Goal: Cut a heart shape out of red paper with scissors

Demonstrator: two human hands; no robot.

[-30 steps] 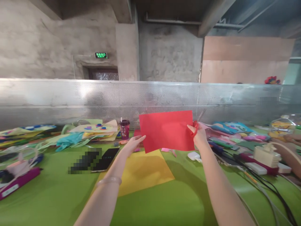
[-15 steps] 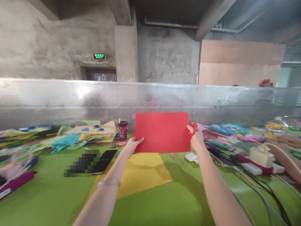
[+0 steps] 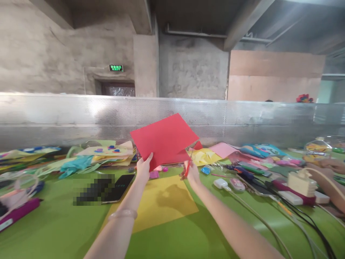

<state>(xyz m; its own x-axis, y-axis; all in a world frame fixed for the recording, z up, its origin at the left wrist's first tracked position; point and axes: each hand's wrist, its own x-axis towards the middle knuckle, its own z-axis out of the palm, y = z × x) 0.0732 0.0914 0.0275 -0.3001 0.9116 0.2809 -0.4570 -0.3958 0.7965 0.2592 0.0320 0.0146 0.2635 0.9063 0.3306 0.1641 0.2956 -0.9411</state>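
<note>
A sheet of red paper (image 3: pixel 164 138) is held up, tilted, above the table. My left hand (image 3: pixel 144 167) is closed on its lower left edge, with the thumb on the near face. Close to the sheet's lower right side, my right hand (image 3: pixel 192 173) is closed round a pair of red-handled scissors (image 3: pixel 188 168). The blades are mostly lost against the paper, so whether they touch it I cannot tell. Below both hands a yellow sheet (image 3: pixel 172 201) lies on the green table (image 3: pixel 167 241).
Two dark phones, one pixelated, include a phone (image 3: pixel 118 187) left of my arm. Paper crafts (image 3: pixel 107 153) are piled behind. At right lie a white charger (image 3: pixel 221 184), cables and a power strip (image 3: pixel 293 194). Another person's hand (image 3: pixel 330 167) is at the far right. A perforated metal screen (image 3: pixel 172 108) stands behind.
The red sheet has turned from level to tilted and shifted left. My right hand has let go of its right edge and moved left and down with the scissors.
</note>
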